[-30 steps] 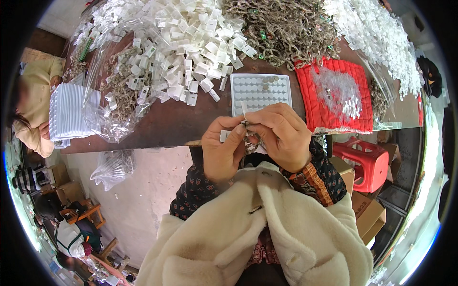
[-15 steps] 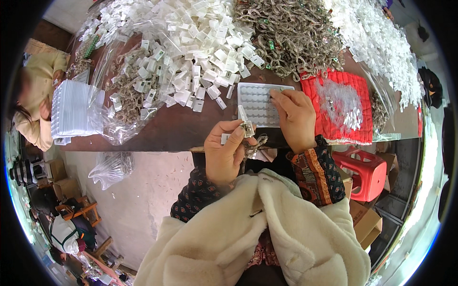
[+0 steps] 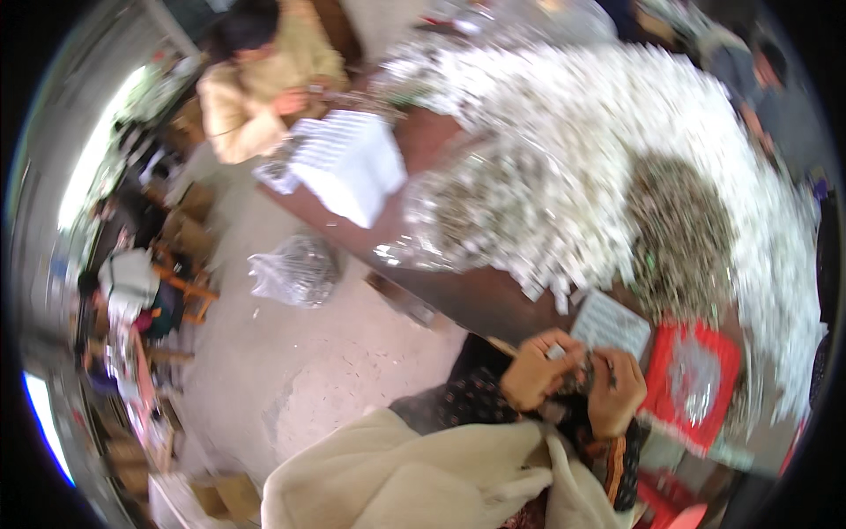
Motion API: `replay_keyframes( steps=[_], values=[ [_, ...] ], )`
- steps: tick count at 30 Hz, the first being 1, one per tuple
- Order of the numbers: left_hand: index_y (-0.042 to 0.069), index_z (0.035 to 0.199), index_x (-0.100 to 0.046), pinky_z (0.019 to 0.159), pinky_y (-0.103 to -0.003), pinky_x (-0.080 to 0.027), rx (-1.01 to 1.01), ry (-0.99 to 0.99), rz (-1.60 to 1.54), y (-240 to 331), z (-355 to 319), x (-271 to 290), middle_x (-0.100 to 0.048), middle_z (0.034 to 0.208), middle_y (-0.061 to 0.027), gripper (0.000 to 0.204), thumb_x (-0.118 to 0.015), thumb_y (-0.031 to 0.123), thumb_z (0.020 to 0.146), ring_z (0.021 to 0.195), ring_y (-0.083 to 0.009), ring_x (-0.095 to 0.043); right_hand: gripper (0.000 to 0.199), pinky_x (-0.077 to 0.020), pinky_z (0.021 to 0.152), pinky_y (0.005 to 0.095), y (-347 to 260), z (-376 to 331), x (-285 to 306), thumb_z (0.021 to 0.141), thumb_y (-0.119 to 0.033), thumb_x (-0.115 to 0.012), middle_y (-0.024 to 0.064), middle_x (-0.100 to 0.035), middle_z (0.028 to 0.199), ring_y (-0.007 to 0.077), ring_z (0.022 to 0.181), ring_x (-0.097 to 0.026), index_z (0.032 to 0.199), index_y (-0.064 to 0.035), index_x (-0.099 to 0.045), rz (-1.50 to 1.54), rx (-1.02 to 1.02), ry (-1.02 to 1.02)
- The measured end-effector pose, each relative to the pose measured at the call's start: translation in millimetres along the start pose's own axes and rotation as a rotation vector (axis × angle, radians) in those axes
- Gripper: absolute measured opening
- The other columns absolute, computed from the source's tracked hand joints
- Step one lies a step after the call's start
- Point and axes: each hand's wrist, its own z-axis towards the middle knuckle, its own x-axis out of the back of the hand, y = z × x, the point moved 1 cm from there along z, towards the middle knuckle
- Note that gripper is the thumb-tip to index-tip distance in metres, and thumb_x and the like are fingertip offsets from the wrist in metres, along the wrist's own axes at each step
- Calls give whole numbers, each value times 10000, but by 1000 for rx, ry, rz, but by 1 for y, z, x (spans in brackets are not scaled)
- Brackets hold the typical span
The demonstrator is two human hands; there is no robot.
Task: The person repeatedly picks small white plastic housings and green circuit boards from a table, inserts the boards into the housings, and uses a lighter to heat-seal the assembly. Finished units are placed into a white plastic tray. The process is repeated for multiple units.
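Note:
My left hand (image 3: 539, 372) is closed round a small white plastic piece (image 3: 555, 352); motion blurs its details. Close beside it, my right hand (image 3: 615, 394) has its fingers pinched together at a dark, blurred bit between the hands. What exactly those fingers hold cannot be made out. Just beyond both hands lies a white tray (image 3: 612, 323) with rows of small hollows. Behind the tray spreads a heap of brownish translucent loops (image 3: 679, 238), and to its left a large heap of white plastic pieces (image 3: 582, 176).
A red quilted cloth (image 3: 724, 366) bearing clear bits lies right of the tray. A plastic bag of loops and pieces (image 3: 485, 198) sits left on the table. Further left are stacked white trays (image 3: 357, 172) and a co-worker in yellow (image 3: 264, 97). A filled bag (image 3: 295, 271) lies on the floor.
The view has swung to the left, bringing the co-worker further in. My right hand has left the tray and come up beside my left hand.

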Motion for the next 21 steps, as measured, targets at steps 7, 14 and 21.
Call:
replay_keyframes(
  steps=[7, 14, 21],
  values=[
    [54, 1074, -635, 356, -171, -262, 19, -61, -157, -10, -3, 3, -675, 765, -69, 168, -663, 164, 950, 420, -26, -430, 128, -498, 711, 347, -13, 0, 12, 781, 93, -654, 146, -654, 814, 290, 773, -641, 889, 27, -674, 148, 13, -100],
    [52, 1072, -638, 393, -157, -344, -78, 18, -200, 2, -21, -12, -667, 772, -42, 162, -668, 145, 944, 467, -32, -504, 177, -504, 752, 339, -38, -30, 8, 889, -27, -609, 190, -620, 990, 290, 878, -628, 1008, 86, -676, 182, 132, -9],
    [69, 1086, -622, 421, -169, -325, -99, -101, -145, 12, -47, -19, -638, 736, -23, 182, -673, 168, 942, 488, -26, -487, 191, -496, 780, 325, -32, -39, 12, 920, -76, -609, 155, -634, 988, 238, 956, -612, 1008, 80, -675, 289, 147, 56]
  ],
)
